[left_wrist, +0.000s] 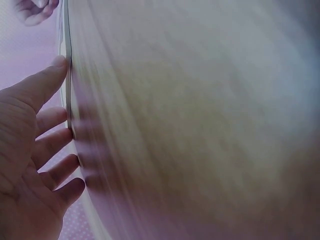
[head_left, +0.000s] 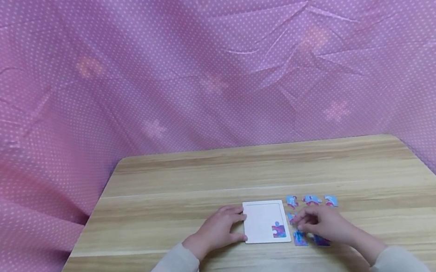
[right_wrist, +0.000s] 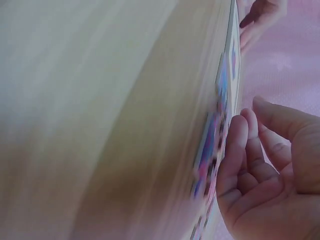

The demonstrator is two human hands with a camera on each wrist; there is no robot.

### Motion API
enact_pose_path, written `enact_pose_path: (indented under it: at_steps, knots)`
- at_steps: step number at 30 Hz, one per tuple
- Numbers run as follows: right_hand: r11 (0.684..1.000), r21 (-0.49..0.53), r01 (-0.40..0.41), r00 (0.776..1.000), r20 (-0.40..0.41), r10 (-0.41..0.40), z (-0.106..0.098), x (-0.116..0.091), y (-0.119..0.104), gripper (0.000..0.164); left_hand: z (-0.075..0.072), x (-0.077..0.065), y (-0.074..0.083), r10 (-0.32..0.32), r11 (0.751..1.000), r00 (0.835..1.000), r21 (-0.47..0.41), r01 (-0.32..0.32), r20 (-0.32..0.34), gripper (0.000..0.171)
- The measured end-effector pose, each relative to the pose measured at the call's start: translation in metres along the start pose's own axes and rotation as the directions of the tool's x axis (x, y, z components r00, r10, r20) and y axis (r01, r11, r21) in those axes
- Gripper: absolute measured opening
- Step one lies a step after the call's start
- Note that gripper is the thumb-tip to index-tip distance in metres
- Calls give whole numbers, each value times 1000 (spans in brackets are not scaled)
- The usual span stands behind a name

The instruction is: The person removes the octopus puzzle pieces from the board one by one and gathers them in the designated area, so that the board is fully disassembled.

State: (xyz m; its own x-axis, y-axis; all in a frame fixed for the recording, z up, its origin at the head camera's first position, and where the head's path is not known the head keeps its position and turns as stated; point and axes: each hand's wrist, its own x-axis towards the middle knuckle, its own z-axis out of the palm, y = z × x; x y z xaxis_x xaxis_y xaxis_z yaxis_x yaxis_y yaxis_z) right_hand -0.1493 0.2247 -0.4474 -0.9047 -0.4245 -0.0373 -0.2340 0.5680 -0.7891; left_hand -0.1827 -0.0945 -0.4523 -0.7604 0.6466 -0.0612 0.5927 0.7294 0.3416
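Note:
A white puzzle board (head_left: 260, 219) with a raised rim lies flat on the table, one purple-blue jigsaw piece (head_left: 279, 231) in its lower right corner. My left hand (head_left: 222, 229) touches the board's left edge, thumb and fingers spread along it; in the left wrist view its fingers (left_wrist: 55, 145) meet the thin edge. Above the loose jigsaw pieces right of the board hovers my right hand (head_left: 321, 223), fingers loosely bent. Nothing shows between its thumb and fingers (right_wrist: 235, 140) in the right wrist view. The hand partly covers a middle piece (head_left: 291, 217).
Along the top lie three blue-pink pieces: a left one (head_left: 291, 201), a middle one (head_left: 311, 199) and a right one (head_left: 331, 200). Nearer me are a blue piece (head_left: 299, 238) and a darker purple piece (head_left: 321, 241). Pink dotted cloth (head_left: 207, 62) hangs behind the wooden table (head_left: 190, 177).

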Motion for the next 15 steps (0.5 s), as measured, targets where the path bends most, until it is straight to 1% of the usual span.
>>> enact_pose_path:
  at_steps: [5,8,12,15]
  knots:
    - [999,-15,36,999,-1,-36,14,11,-9,16,1,-2,-1,9,1000,1000,2,-9,-3,58]
    - [999,-37,31,999,-6,-31,21,16,-14,16,1,-3,-1,11,1000,1000,2,-11,-2,58]
    - [998,-61,20,1000,5,-20,25,21,-20,17,1,-4,0,14,1000,1000,-2,-14,-4,58]
    - [996,-87,36,999,15,-35,27,23,-23,18,1,-5,1,18,1000,1000,-5,-18,-9,58]
